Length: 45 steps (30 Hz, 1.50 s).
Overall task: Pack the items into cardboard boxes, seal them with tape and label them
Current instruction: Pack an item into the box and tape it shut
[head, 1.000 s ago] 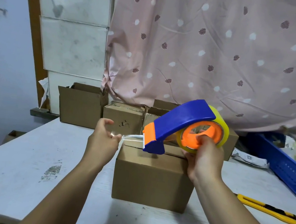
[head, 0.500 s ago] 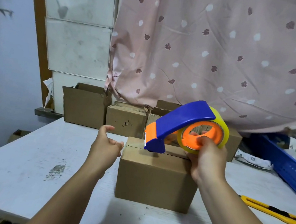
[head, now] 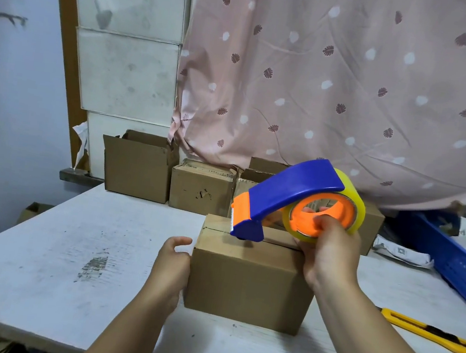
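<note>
- The right hand (head: pixel 331 254) grips the blue-and-orange tape dispenser (head: pixel 291 196), its fingers hooked through the orange core of the yellowish roll. The toothed nose sits on top of the small brown cardboard box (head: pixel 247 285), near the left end of the flap seam.
- The left hand (head: pixel 173 260) rests against the box's left wall, thumb raised. I cannot tell whether its curled fingers pinch a tape end.
- The box stands mid-counter with its flaps closed, right in front of the person.
- If the dispenser drifts off the seam, the strip would likely catch one flap only and leave a gap.
- The light box could skid right under the pull unless the left hand braces it. Slack tape may wrinkle or fold onto itself.
- The scuffed white counter (head: pixel 69 243) has a dark smear at left. A yellow-and-black utility knife (head: pixel 430 334) lies at near right, and a blue plastic crate (head: pixel 458 259) sits far right.
- Brown cartons (head: pixel 138 167) line the far edge below a pink leaf-print curtain (head: pixel 341 87).
</note>
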Tool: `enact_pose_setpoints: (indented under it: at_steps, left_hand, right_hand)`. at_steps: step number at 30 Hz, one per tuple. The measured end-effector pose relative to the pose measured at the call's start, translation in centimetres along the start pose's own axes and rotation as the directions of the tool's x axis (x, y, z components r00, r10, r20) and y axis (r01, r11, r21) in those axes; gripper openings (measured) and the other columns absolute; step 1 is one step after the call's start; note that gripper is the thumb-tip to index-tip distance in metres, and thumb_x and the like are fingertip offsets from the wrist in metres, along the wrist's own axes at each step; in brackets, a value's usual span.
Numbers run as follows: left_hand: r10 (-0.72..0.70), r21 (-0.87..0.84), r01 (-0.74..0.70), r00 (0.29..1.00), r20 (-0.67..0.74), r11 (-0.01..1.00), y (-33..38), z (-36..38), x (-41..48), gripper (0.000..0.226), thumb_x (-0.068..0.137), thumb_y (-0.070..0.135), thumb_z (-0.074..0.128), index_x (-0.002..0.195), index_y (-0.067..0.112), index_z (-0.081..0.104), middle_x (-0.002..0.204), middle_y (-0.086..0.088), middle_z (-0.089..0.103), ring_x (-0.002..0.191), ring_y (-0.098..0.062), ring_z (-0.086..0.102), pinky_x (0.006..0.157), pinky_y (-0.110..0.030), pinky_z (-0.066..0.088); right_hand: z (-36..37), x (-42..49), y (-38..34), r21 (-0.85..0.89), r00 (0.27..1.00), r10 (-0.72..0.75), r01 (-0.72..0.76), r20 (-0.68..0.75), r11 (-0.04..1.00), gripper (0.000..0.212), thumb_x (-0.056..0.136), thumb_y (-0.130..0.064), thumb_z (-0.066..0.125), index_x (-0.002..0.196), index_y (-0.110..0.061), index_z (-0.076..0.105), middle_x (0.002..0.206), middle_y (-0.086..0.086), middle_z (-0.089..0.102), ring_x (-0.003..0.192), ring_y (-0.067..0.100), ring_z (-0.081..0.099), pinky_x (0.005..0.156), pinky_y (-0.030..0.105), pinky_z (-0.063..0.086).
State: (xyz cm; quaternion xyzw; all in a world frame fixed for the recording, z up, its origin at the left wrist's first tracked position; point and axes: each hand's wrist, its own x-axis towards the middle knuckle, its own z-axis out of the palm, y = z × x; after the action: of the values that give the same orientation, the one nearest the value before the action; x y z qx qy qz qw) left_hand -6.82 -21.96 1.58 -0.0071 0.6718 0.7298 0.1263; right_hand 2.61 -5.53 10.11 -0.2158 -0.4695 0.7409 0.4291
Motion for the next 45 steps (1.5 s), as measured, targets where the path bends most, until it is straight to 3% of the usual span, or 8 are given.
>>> enact_pose_setpoints:
  at_steps: [3,8,16,21,30,37,41,45]
  left_hand:
    - [0.198,-0.032,-0.201,0.977,-0.083,0.979,0.3,0.3,-1.4,0.028,0.101,0.020,0.042,0.121,0.033,0.057,0.131,0.006,0.053,0.120,-0.017,0.051,0.095,-0.035,0.045]
    - [0.387,0.057,-0.388,0.921,0.034,0.920,0.8,1.9,-5.0,0.054,0.086,0.057,0.031,0.137,0.041,0.042,0.131,0.025,0.042,0.120,0.004,0.036,0.097,-0.018,0.028]
    - [0.383,0.330,-0.372,0.923,0.034,0.867,0.8,1.3,-5.8,0.078,0.072,0.068,0.035,0.139,0.029,0.044,0.142,0.008,0.046,0.129,-0.012,0.041,0.105,-0.030,0.035]
    - [0.642,0.381,-0.728,0.684,0.348,0.570,6.6,2.8,-5.6,0.112,0.056,0.067,0.059,0.150,0.037,0.006,0.143,0.026,0.024,0.134,0.005,0.022,0.105,-0.019,0.024]
    - [0.490,0.149,-0.684,0.640,0.591,0.714,7.3,4.3,-1.0,0.051,0.065,0.048,0.073,0.111,0.031,0.059,0.097,0.003,0.068,0.087,-0.010,0.063,0.088,-0.034,0.049]
    - [0.410,0.169,-0.638,0.652,0.637,0.751,7.3,4.5,-0.7,0.054,0.063,0.053,0.076,0.107,0.029,0.058,0.103,0.001,0.067,0.097,-0.022,0.064,0.091,-0.038,0.049]
    - [0.376,0.170,-0.619,0.649,0.661,0.767,7.5,4.7,-0.9,0.049,0.067,0.047,0.078,0.107,0.025,0.058,0.101,-0.002,0.068,0.087,-0.012,0.063,0.085,-0.031,0.051]
    - [0.355,0.186,-0.609,0.654,0.668,0.771,7.7,4.9,-1.5,0.052,0.066,0.043,0.074,0.109,0.018,0.058,0.102,-0.008,0.067,0.080,-0.009,0.062,0.074,-0.020,0.051]
  right_hand:
    - [0.0,-0.1,-0.1,-0.001,1.000,0.001,-0.001,0.013,1.000,0.024,0.086,-0.004,0.056,0.085,-0.027,0.060,0.087,-0.001,0.067,0.085,0.019,0.064,0.089,0.045,0.053]
    - [0.2,0.1,0.1,0.006,1.000,0.002,-0.002,-0.006,1.000,0.024,0.085,-0.004,0.056,0.088,-0.026,0.061,0.089,0.000,0.068,0.087,0.020,0.065,0.092,0.048,0.052]
    - [0.1,0.1,0.1,0.003,1.000,0.013,-0.013,-0.015,1.000,0.023,0.085,-0.003,0.055,0.086,-0.025,0.061,0.087,-0.001,0.068,0.085,0.019,0.065,0.091,0.045,0.053]
    - [0.2,0.2,0.0,0.004,1.000,0.026,-0.026,-0.014,1.000,0.022,0.084,-0.002,0.053,0.085,-0.022,0.062,0.088,0.003,0.069,0.086,0.023,0.066,0.090,0.047,0.053]
    - [-1.1,0.9,-1.8,-0.264,0.974,0.107,-0.051,0.201,0.963,0.018,0.088,-0.003,0.058,0.090,-0.021,0.060,0.092,0.010,0.069,0.083,0.026,0.065,0.080,0.047,0.056]
    - [-3.3,2.1,-3.7,-0.559,0.921,0.194,0.030,0.337,0.829,0.015,0.087,-0.016,0.064,0.103,-0.014,0.063,0.102,0.013,0.070,0.091,0.025,0.067,0.082,0.039,0.056]
    - [-3.3,2.5,-5.1,-0.661,0.889,0.106,0.248,0.446,0.708,0.061,0.081,-0.013,0.069,0.133,-0.032,0.044,0.123,0.001,0.060,0.101,0.019,0.064,0.083,0.030,0.051]
    - [-2.0,0.5,-8.5,-0.572,0.616,-0.058,0.760,0.786,0.309,0.103,0.071,-0.015,0.068,0.140,-0.060,0.005,0.154,-0.017,0.014,0.140,0.016,0.024,0.106,0.041,0.038]
